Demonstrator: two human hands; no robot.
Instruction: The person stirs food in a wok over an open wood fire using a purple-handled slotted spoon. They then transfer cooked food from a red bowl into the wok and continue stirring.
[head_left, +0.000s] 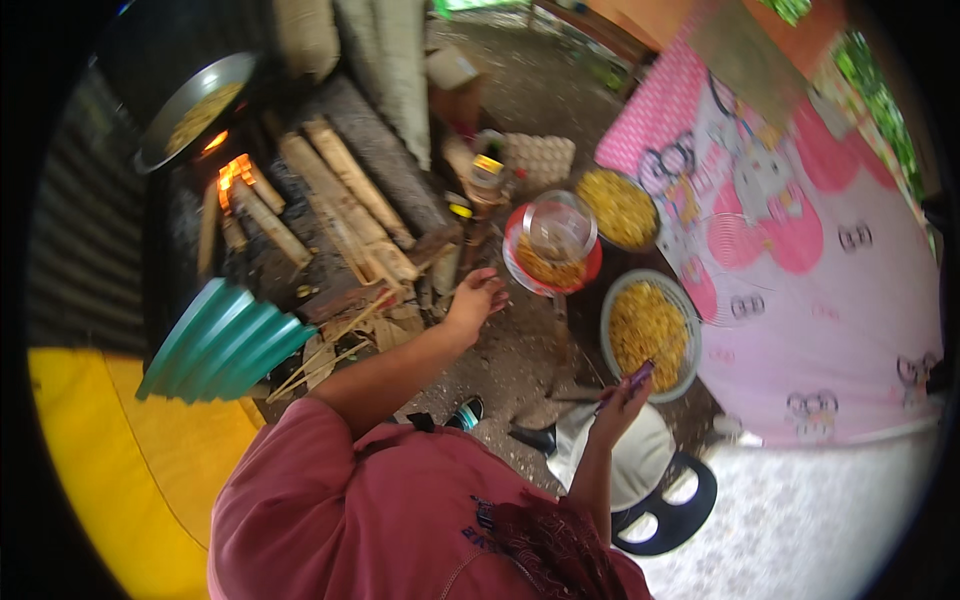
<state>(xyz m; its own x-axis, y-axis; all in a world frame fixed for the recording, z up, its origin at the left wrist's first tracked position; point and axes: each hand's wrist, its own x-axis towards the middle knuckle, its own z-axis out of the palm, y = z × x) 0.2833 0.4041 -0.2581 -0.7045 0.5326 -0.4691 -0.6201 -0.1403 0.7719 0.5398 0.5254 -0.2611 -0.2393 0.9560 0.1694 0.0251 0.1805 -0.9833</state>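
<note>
My right hand (621, 401) grips the purple handle (641, 375) of a kitchen utensil, whose far end reaches over yellow food pieces (651, 330) in a pale round colander (609, 337). What kind of utensil it is cannot be told. My left hand (478, 300) holds nothing, its fingers apart and slightly curled, just below and left of a red-rimmed container (592, 268) of browner food. A clear plastic bowl or lid (559, 225) lies over part of that container. Behind the colander, a round bowl (651, 196) holds more yellow pieces (615, 206).
At the upper left, a metal pan (154, 142) with food sits above burning firewood (266, 221). Split wood (360, 184) and green corrugated sheet (225, 345) lie nearby. Right are a pink patterned cloth (840, 322) and a chair with black armrest (679, 536). An egg tray (540, 157) stands behind.
</note>
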